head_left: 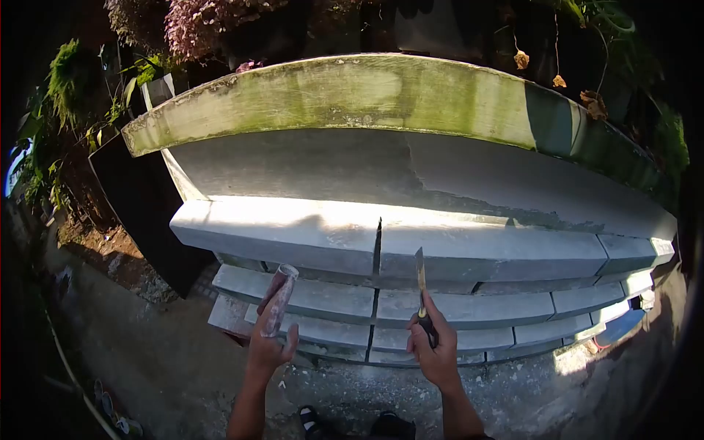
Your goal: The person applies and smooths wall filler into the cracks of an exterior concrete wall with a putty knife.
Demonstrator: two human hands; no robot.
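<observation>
My left hand (268, 345) grips a mortar-smeared flat trowel (279, 299), its blade tilted up toward the grey stone steps (308, 235). My right hand (434, 350) holds a narrow pointing tool (420, 282) by its dark handle, the thin blade upright just right of the vertical joint (377, 293) that runs down between the step blocks. Both hands hover in front of the lower steps, on either side of that joint.
A moss-stained concrete coping (367, 92) caps the wall above the steps. Plants (198, 26) and a dark planter (143, 198) stand at the left. Rough, mortar-speckled ground (169, 352) lies below, with my feet (389, 425) at the bottom edge.
</observation>
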